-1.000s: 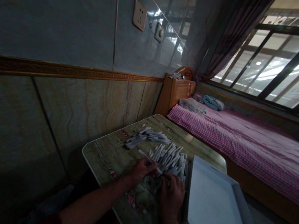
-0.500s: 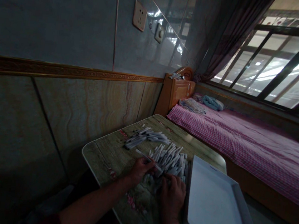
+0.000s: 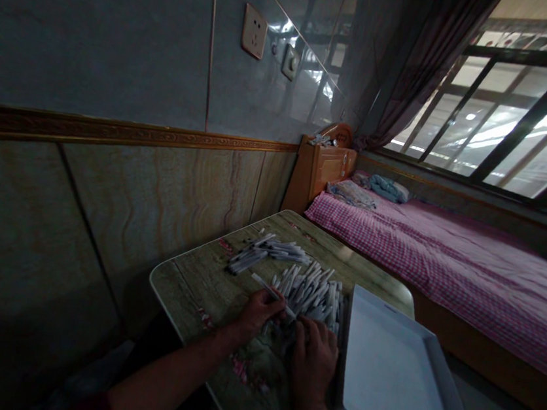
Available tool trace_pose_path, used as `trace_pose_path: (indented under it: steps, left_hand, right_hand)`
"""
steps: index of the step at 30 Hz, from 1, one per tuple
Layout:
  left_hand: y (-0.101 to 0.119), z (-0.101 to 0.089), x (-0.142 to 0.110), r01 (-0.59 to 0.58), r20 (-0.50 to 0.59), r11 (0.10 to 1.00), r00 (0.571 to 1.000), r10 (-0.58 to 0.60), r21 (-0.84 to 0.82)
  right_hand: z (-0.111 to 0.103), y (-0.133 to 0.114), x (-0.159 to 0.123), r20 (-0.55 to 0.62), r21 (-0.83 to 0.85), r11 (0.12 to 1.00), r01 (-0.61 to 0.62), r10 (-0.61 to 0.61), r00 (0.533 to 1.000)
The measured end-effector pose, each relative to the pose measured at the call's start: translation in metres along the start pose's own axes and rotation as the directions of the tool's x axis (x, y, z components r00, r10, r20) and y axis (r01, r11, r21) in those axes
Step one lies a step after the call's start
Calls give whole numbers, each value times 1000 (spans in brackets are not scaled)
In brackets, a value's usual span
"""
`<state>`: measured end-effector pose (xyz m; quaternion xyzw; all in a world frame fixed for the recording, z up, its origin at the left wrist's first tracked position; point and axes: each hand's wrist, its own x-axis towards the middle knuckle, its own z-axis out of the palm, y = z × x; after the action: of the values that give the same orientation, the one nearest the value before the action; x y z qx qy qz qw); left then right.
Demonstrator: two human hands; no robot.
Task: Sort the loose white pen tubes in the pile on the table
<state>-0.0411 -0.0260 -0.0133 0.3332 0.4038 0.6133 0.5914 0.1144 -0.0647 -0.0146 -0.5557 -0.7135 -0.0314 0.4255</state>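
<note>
Between the fingers of my left hand (image 3: 260, 310) is a slim white pen (image 3: 264, 285), slanting from upper left to lower right. My right hand (image 3: 314, 353) is closed at the pen's lower right end, fingertips bent over it; that end is mostly hidden. Just beyond both hands lies a loose heap of white and grey pens (image 3: 311, 287). Farther back, a second group of pens (image 3: 268, 249), some with dark ends, lies in a rough bundle.
A shallow white tray (image 3: 388, 369) rests at the right of the small patterned table (image 3: 195, 282), beside my right hand. The tiled wall (image 3: 165, 199) runs along the left. Behind the table stands a bed (image 3: 426, 249) with a pink checked cover.
Both hands stay at nearly the same spot with the pen between them. The pen and my left hand have shifted very slightly to the right; the right hand's fingers have moved a little.
</note>
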Motion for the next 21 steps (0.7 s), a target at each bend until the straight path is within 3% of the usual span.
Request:
trace_pose_path:
  steps: [3,7,14,18,21]
  left_hand:
    - [2,2,0,-6,-27,1000,1000,6,-2]
    - [7,-3,6,-73,-140,996,988,65,-50]
    - [12,-20,17,-210,-389,973,908,156,-100]
    - [14,-23,16,-237,-437,965,884,165,-114]
    - [16,-20,13,-232,-421,964,893,160,-126]
  right_hand:
    - [-1,-2,1,-5,-2,1000,22,-22,1000]
    - [-3,-1,2,-55,-2,1000,10,-10,998]
    - [-7,3,3,-30,-91,996,-16,14,999]
    - [-10,6,4,-10,-142,988,-62,62,998]
    - [-11,7,5,-15,-187,978,-88,87,996]
